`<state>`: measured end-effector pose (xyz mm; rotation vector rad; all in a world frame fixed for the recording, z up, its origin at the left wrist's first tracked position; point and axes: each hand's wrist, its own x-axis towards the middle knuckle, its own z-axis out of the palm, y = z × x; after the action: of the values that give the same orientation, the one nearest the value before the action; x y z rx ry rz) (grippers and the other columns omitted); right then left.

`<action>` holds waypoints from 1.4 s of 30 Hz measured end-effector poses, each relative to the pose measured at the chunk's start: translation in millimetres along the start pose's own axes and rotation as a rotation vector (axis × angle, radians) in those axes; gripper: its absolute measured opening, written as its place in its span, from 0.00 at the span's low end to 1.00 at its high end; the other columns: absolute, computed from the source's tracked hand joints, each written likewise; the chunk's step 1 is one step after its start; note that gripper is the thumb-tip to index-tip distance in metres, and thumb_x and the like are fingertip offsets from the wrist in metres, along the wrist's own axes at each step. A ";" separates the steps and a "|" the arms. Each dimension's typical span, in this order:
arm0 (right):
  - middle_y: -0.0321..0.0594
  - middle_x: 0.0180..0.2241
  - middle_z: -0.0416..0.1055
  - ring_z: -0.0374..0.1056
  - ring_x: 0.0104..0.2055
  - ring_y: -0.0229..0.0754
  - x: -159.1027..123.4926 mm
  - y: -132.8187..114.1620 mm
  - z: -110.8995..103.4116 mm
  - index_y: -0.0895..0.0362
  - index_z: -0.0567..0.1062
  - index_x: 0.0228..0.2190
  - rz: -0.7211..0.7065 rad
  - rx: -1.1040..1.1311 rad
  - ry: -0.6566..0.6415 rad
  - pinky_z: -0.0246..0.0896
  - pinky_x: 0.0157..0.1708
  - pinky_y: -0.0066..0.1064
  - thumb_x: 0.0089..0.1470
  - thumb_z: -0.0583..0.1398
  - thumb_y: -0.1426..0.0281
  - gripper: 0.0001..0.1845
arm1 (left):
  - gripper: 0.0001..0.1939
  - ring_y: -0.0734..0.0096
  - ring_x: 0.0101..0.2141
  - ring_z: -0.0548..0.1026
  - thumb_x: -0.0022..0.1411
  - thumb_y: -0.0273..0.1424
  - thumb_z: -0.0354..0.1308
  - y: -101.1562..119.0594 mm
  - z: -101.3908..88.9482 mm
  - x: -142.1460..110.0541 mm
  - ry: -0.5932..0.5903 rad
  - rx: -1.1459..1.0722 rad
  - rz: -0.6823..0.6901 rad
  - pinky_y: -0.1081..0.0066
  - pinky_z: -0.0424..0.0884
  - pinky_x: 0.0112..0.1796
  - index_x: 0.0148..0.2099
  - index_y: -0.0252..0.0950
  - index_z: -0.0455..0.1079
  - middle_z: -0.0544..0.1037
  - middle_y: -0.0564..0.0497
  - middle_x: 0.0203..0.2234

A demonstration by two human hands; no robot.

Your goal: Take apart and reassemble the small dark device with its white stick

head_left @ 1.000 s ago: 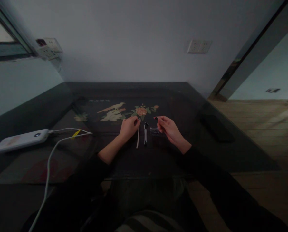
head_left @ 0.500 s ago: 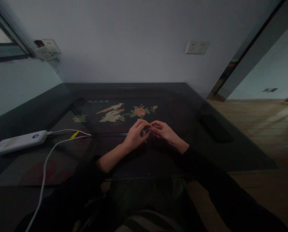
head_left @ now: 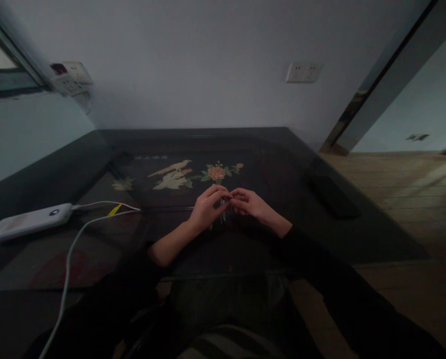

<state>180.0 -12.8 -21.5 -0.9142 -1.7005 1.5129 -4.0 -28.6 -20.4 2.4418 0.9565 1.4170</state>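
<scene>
Above the middle of the dark glossy table (head_left: 208,249), my left hand (head_left: 207,207) and my right hand (head_left: 250,203) meet at the fingertips. Both are closed in a pinch, thumbs against forefingers. Whatever lies between the tips is too small and dim to name. Thin pale strips (head_left: 223,215) show just below the fingers of my left hand; whether they hang from it or lie on the tabletop I cannot tell. Beyond the hands, a picture of a bird (head_left: 176,167) and a pink flower (head_left: 216,172) decorates the surface.
A white power bank (head_left: 28,222) lies at the left, with a white cable (head_left: 70,259) bearing a yellow tag (head_left: 114,209). To the right rests a dark flat object (head_left: 333,197). The wall behind holds sockets (head_left: 304,72); wooden floor (head_left: 380,179) borders the table's right edge.
Both hands stay together with only small finger shifts. The pale strips below the left hand show a little more spread out. The whole view has shifted slightly.
</scene>
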 end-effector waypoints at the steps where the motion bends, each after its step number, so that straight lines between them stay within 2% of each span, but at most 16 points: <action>1: 0.29 0.20 0.64 0.57 0.19 0.32 0.0 0.3 -0.5 0.57 0.69 0.37 0.000 -0.003 -0.002 0.49 0.18 0.25 0.47 0.64 0.53 0.23 | 0.04 0.71 0.37 0.73 0.60 0.28 0.58 0.5 -0.7 0.7 0.007 -0.017 -0.018 0.70 0.71 0.39 0.39 0.36 0.72 0.74 0.48 0.35; 5: 0.29 0.21 0.64 0.59 0.21 0.33 0.7 0.8 -2.0 0.57 0.69 0.39 -0.029 -0.028 0.003 0.52 0.20 0.25 0.44 0.67 0.58 0.23 | 0.05 0.73 0.31 0.73 0.58 0.30 0.61 0.8 -0.9 2.8 0.054 -0.132 -0.152 0.73 0.71 0.33 0.37 0.35 0.72 0.75 0.50 0.31; 8: 0.30 0.23 0.65 0.62 0.24 0.35 1.1 -0.3 -1.8 0.57 0.70 0.38 -0.097 -0.090 0.048 0.57 0.25 0.27 0.41 0.69 0.61 0.24 | 0.06 0.73 0.32 0.74 0.56 0.30 0.62 1.3 0.5 3.6 0.076 -0.254 -0.286 0.73 0.71 0.34 0.37 0.35 0.72 0.76 0.50 0.31; 13: 0.34 0.24 0.66 0.61 0.25 0.36 -1.2 -3.5 0.4 0.57 0.72 0.35 -0.189 -0.302 0.164 0.55 0.25 0.28 0.46 0.65 0.60 0.17 | 0.08 0.73 0.32 0.75 0.55 0.31 0.63 3.2 2.2 3.8 0.080 -0.380 -0.412 0.72 0.72 0.35 0.37 0.34 0.71 0.76 0.50 0.32; 18: 0.36 0.24 0.69 0.61 0.24 0.36 -3.9 -6.0 1.0 0.57 0.74 0.33 -0.244 -0.416 0.229 0.54 0.25 0.28 0.51 0.62 0.60 0.13 | 0.08 0.71 0.34 0.76 0.55 0.31 0.63 0.6 2.2 3.7 0.062 -0.399 -0.404 0.70 0.74 0.36 0.37 0.33 0.71 0.78 0.48 0.33; 30: 0.38 0.27 0.72 0.62 0.26 0.38 -3.2 -3.8 -6.7 0.57 0.76 0.34 -0.323 -0.639 0.251 0.53 0.28 0.29 0.55 0.61 0.63 0.10 | 0.09 0.71 0.31 0.76 0.54 0.33 0.64 -9.9 0.7 5.6 0.053 -0.298 -0.410 0.72 0.73 0.33 0.36 0.33 0.73 0.78 0.49 0.30; 33: 0.39 0.27 0.72 0.63 0.26 0.38 -2.8 -3.1 -9.0 0.58 0.76 0.35 -0.328 -0.677 0.262 0.53 0.28 0.29 0.55 0.61 0.63 0.11 | 0.08 0.72 0.31 0.76 0.56 0.34 0.62 -13.9 -0.1 5.0 0.034 -0.227 -0.365 0.73 0.72 0.32 0.36 0.33 0.73 0.78 0.50 0.29; 39: 0.41 0.31 0.75 0.67 0.31 0.40 -2.5 -5.4 -12.9 0.57 0.78 0.33 -0.323 -0.756 0.225 0.55 0.32 0.30 0.58 0.58 0.66 0.10 | 0.05 0.73 0.30 0.75 0.58 0.31 0.61 -22.1 -3.2 1.3 -0.084 0.036 -0.176 0.73 0.70 0.32 0.37 0.36 0.73 0.78 0.51 0.28; 42: 0.41 0.30 0.75 0.67 0.31 0.41 -1.8 -5.4 -13.8 0.57 0.78 0.32 -0.312 -0.769 0.190 0.55 0.32 0.30 0.58 0.58 0.67 0.09 | 0.05 0.73 0.29 0.74 0.59 0.32 0.60 -24.0 -2.5 0.3 -0.112 0.049 -0.169 0.74 0.69 0.32 0.36 0.36 0.73 0.78 0.51 0.27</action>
<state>192.3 -7.6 -14.9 -1.0497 -2.1843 0.5304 -16.7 -10.1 -29.3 2.3806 1.1535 1.2026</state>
